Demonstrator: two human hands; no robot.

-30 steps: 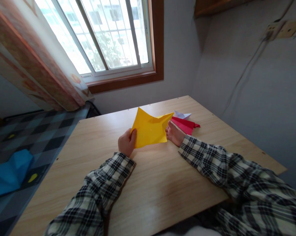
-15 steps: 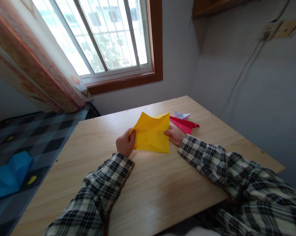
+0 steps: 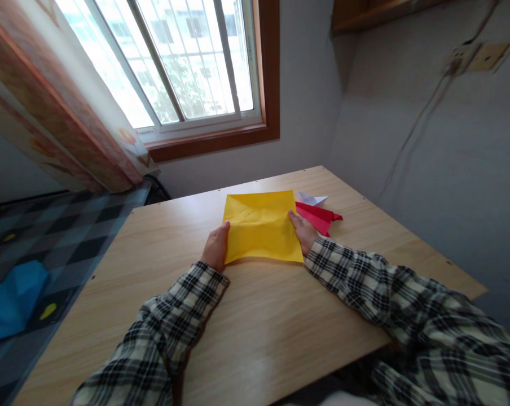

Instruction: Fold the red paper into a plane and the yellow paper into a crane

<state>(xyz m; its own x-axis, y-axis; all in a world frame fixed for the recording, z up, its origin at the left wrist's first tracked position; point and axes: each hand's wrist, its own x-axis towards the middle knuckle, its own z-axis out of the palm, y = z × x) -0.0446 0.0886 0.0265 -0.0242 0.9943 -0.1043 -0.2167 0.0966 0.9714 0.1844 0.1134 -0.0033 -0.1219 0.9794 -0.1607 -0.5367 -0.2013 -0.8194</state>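
A yellow sheet of paper (image 3: 261, 228) with faint creases is spread between my two hands over the table. My left hand (image 3: 216, 246) grips its left edge, the thumb lying along the side. At the right edge my right hand (image 3: 303, 231) pinches it, thumb in front; the other fingers are hidden behind the paper. Just beyond my right hand lies a red folded paper piece (image 3: 318, 216), partly covered by the yellow sheet. Behind that sits a small white folded paper (image 3: 312, 199).
The wooden table (image 3: 246, 327) reaches toward the window wall. To the left, lower down, a blue paper (image 3: 13, 299) rests on a dark checked cloth (image 3: 81, 242). A curtain (image 3: 69, 101) hangs beside the window. A cable (image 3: 411, 138) runs down the right wall.
The yellow paper has gone from bent, with an uneven top edge, to a flatter rectangle facing me. My hands are slightly farther apart, still holding its sides.
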